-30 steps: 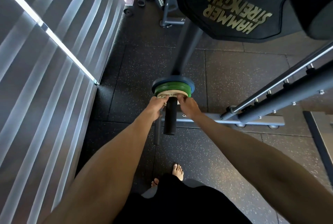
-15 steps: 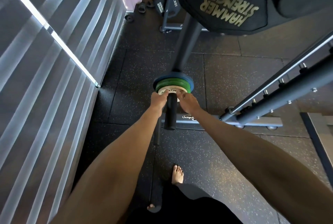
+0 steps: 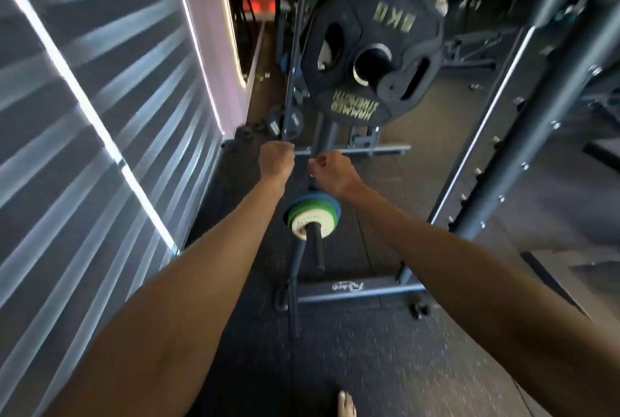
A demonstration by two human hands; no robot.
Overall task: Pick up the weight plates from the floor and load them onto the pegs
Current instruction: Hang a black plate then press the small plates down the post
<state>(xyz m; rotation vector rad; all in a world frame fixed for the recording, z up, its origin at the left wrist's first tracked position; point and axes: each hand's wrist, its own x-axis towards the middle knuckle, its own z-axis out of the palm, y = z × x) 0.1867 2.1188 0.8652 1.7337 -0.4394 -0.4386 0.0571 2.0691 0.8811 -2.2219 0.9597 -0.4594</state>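
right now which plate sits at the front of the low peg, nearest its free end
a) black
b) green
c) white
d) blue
C: the white plate is the outermost on the low peg, with the green plate behind it and the blue plate behind that.
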